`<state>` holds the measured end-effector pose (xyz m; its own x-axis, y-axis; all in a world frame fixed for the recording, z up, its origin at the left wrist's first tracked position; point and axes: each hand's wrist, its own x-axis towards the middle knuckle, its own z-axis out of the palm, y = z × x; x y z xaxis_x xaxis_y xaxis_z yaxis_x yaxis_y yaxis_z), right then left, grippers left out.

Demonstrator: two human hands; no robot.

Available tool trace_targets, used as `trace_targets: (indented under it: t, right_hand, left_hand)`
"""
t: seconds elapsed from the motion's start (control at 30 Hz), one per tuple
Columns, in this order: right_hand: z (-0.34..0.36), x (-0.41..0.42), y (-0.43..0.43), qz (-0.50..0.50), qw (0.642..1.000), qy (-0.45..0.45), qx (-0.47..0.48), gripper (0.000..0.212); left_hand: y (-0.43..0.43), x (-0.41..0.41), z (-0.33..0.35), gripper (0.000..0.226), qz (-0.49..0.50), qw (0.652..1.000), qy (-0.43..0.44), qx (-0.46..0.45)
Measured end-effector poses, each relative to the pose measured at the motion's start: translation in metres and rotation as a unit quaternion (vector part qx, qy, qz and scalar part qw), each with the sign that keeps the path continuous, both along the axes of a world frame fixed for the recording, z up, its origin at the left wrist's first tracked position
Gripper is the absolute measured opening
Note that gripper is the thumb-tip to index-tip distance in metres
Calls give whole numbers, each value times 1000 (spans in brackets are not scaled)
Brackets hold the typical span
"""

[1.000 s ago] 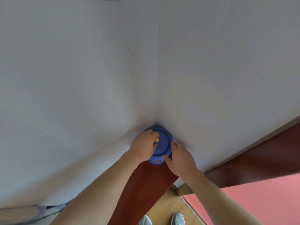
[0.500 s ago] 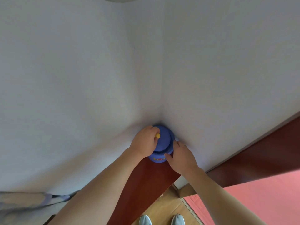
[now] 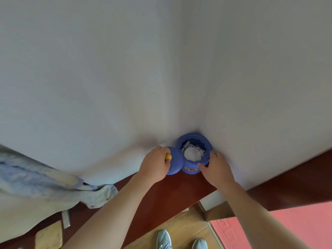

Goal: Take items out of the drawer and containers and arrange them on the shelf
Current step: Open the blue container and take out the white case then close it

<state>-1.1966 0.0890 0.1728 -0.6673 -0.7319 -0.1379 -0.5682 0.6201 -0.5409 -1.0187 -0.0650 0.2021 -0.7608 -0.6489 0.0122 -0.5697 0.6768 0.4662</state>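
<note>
Blue domed lid (image 3: 175,163), pinched in the left hand (image 3: 155,164), was off the blue round jar (image 3: 195,167) the right hand (image 3: 215,168) gripped; emptying it looked due next.

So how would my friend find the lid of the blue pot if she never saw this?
Find the corner where the two white walls meet the dark red shelf; a round blue pot sits there. The lid is just left of it, in the left hand. Only the lid has a small yellow knob, while the pot stands open with something white inside.
</note>
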Motion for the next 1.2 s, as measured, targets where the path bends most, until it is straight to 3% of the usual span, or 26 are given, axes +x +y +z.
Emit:
trace_targets:
  t: [0.47, 1.2]
  right_hand:
    - [-2, 1, -1, 5, 1000, 13, 3, 52]
    - [-14, 0, 4, 2, 1000, 22, -21, 63]
  left_hand:
    - [5, 12, -58, 15, 45, 996, -73, 31]
    - [-2, -5, -112, 10, 50, 990, -111, 68]
